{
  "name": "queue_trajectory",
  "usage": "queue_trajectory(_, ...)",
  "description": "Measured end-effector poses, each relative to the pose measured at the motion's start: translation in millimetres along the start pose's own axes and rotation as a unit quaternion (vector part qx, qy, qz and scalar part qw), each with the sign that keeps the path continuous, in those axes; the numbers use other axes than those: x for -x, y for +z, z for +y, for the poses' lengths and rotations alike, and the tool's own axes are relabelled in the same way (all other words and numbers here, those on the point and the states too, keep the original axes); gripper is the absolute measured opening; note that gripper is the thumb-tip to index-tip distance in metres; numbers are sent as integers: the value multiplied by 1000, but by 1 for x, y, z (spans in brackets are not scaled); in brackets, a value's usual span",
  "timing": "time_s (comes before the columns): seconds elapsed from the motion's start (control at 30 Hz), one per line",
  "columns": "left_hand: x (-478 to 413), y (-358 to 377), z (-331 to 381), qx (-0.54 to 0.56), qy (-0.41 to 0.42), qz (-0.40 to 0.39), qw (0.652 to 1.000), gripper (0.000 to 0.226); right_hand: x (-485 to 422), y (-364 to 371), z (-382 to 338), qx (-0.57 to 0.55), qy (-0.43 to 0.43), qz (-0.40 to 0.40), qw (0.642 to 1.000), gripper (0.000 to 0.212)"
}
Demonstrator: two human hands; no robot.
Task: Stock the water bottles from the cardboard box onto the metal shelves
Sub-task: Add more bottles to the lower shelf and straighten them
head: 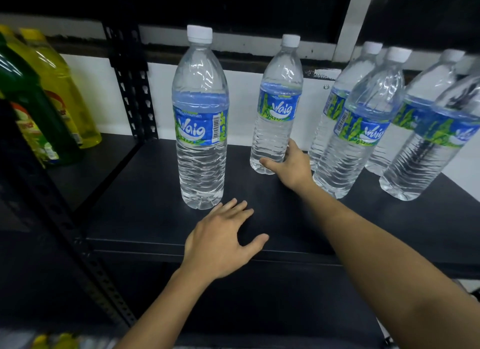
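Note:
Several clear water bottles with blue-green labels and white caps stand on the black metal shelf (145, 218). My right hand (289, 164) grips the base of a bottle at the back middle (279, 107), which stands upright. A nearer bottle (200, 120) stands alone at the front left. My left hand (220, 241) hovers just in front of that bottle with fingers spread, holding nothing. Further bottles stand in a group on the right (363, 130). The cardboard box is out of view.
A black perforated upright post (132, 83) divides this bay from the left one, where yellow (62, 89) and green (31, 107) liquid bottles stand. Another slotted post (85, 250) runs down the front left. A white wall lies behind the shelf.

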State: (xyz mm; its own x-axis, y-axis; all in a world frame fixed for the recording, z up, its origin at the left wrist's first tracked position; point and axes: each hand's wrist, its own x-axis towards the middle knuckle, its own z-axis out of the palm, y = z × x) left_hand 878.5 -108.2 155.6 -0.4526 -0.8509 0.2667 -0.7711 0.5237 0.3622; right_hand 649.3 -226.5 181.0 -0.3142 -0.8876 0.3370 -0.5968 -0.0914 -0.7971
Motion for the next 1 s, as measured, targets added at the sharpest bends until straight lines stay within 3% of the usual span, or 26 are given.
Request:
queue_trajectory(0.53, 0, -4, 4, 2, -5, -2, 1000, 74, -18, 6, 1, -5, -1, -4, 1000, 69)
queue_trajectory(0.77, -1, 1, 0, 12, -10, 10, 1000, 74, -10, 4, -1, -9, 40, -12, 999, 66)
queue_trajectory(0.9, 7, 5, -2, 73, 31, 83, 993, 59, 22, -1, -11, -9, 39, 20, 999, 63)
queue_trajectory(1.0, 10, 1, -6, 191, 80, 263, 942, 39, 50, 0, -20, -22, 10, 43, 999, 64)
